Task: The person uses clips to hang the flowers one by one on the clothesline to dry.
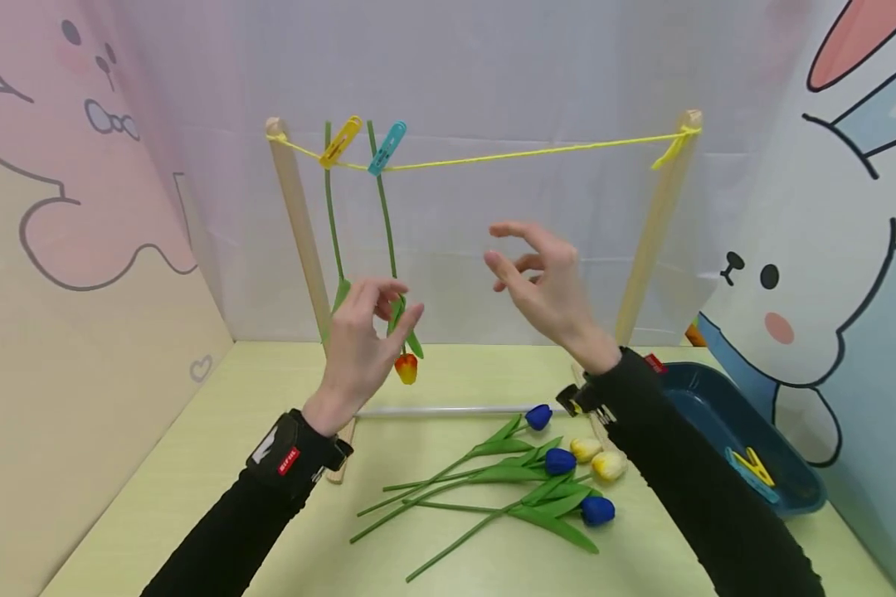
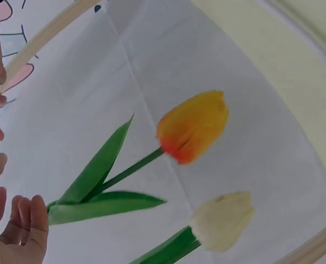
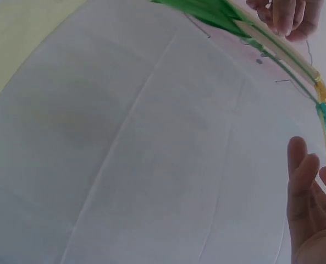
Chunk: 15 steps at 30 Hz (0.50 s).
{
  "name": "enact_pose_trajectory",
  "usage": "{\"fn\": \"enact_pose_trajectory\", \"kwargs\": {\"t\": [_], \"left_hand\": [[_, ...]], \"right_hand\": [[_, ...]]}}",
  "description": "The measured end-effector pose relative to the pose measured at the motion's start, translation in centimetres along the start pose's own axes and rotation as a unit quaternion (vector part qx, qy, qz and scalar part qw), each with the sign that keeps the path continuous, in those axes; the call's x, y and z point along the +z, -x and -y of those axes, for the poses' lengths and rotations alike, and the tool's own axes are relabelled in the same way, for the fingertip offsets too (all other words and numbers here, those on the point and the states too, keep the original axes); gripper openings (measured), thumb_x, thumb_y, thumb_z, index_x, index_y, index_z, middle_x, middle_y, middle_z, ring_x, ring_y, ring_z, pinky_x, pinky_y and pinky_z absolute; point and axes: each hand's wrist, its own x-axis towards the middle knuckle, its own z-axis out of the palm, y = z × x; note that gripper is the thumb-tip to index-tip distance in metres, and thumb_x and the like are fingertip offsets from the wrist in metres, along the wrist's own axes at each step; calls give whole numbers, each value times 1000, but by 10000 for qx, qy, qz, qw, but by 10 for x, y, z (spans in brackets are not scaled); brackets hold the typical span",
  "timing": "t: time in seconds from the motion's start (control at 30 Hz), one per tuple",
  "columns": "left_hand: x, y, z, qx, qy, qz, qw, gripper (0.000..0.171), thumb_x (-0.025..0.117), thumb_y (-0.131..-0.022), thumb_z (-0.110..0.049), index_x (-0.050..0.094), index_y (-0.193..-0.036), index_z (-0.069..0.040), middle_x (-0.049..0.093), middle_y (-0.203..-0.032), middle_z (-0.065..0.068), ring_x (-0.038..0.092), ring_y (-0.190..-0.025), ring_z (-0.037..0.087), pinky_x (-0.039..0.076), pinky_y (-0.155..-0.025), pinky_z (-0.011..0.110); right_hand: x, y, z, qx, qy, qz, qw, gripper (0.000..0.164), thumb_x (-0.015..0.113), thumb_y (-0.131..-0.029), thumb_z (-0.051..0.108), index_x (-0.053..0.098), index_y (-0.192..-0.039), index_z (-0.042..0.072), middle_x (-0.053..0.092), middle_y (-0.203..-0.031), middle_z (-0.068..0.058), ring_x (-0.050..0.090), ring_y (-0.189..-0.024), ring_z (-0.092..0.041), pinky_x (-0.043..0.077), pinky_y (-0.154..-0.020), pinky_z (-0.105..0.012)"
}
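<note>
Two artificial tulips hang upside down from a yellow string [image 1: 523, 154], one stem in a yellow clothespin [image 1: 341, 141], the other in a blue clothespin [image 1: 387, 148]. My left hand [image 1: 360, 340] is beside the orange-yellow tulip [image 1: 406, 368], thumb and fingers apart and loosely bent, overlapping the hanging stems. The other bloom, a white tulip [image 2: 220, 220], is hidden behind that hand in the head view but shows in the left wrist view. Under the string's middle, my right hand [image 1: 545, 282] hovers in the air, fingers loosely curved, holding nothing.
Wooden posts [image 1: 657, 220] carry the string, with a pale rod [image 1: 448, 410] low between them. Several blue tulips [image 1: 560, 461] and pale yellow tulips [image 1: 609, 465] lie on the table. At right, a dark blue basin [image 1: 690, 377] contains yellow and blue clothespins [image 1: 754, 468].
</note>
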Motion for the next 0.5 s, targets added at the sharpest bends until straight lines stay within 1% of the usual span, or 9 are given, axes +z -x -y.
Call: {"fn": "enact_pose_trajectory", "kwargs": {"t": [0.03, 0.07, 0.13, 0.23, 0.27, 0.33, 0.4, 0.47, 0.5], "left_hand": [[2, 8, 0, -91, 6, 235, 9997, 26, 77, -90, -11, 64, -107, 3, 61, -90, 18, 57, -76, 25, 48, -69, 27], [3, 15, 0, -180, 24, 460, 9988, 26, 77, -89, -11, 65, -108, 2, 61, -90, 17, 56, -76, 25, 48, -68, 29], [6, 29, 0, -354, 11, 923, 9951, 26, 77, -90, -13, 65, -110, 0, 63, -93, 15, 57, -78, 24, 49, -68, 31], [8, 48, -1, -583, -8, 1569, 9859, 26, 75, -91, -15, 65, -112, -3, 65, -99, 13, 60, -86, 24, 54, -72, 34], [8, 54, -1, -645, -37, 1741, 9826, 27, 75, -91, -15, 65, -113, -4, 66, -101, 12, 61, -89, 24, 54, -74, 35], [10, 65, -1, -791, -85, 2028, 9760, 28, 75, -91, -17, 65, -114, -6, 66, -103, 9, 62, -95, 23, 55, -78, 35], [12, 76, 0, -927, -92, 2224, 9705, 28, 76, -90, -17, 65, -114, -7, 65, -103, 7, 61, -97, 23, 54, -80, 35], [15, 86, 1, -1032, -102, 2380, 9657, 27, 76, -90, -17, 66, -114, -8, 64, -103, 6, 61, -98, 24, 53, -81, 35], [16, 91, 2, -1112, -81, 2470, 9626, 27, 76, -90, -17, 66, -113, -9, 64, -103, 6, 61, -98, 25, 53, -81, 35]], "right_hand": [[-3, 12, -38, -38, -70, 133, 9999, 33, 66, -99, 21, 65, -129, 6, 69, -124, -13, 73, -72, -22, 45, -49, -23], [-9, 20, -44, 32, 22, 180, 9998, 34, 65, -100, 24, 65, -130, 9, 69, -124, -11, 73, -77, -21, 46, -50, -25], [-21, 37, -54, 244, 266, 316, 9989, 34, 64, -100, 27, 64, -132, 14, 68, -126, -9, 71, -89, -19, 49, -57, -26], [-39, 58, -63, 593, 771, 431, 9943, 34, 63, -101, 21, 63, -133, 8, 66, -130, -14, 67, -99, -24, 54, -70, -22], [-48, 61, -34, 841, 1095, 453, 9894, 32, 62, -101, 15, 63, -131, 6, 65, -128, -17, 65, -99, -28, 54, -71, -21], [-61, 74, -39, 1148, 1274, 557, 9836, 32, 61, -101, 14, 62, -131, 2, 63, -129, -21, 62, -102, -30, 51, -75, -15], [-74, 89, -47, 1462, 1458, 589, 9767, 33, 61, -102, 16, 61, -131, 0, 64, -127, -23, 62, -101, -31, 49, -76, -12], [-87, 110, -69, 1676, 1423, 512, 9742, 34, 61, -102, 20, 62, -131, 3, 65, -126, -19, 62, -103, -25, 47, -78, -12], [-95, 123, -86, 1722, 1351, 447, 9747, 33, 62, -101, 21, 63, -131, 5, 67, -125, -16, 63, -103, -21, 47, -77, -12]]}}
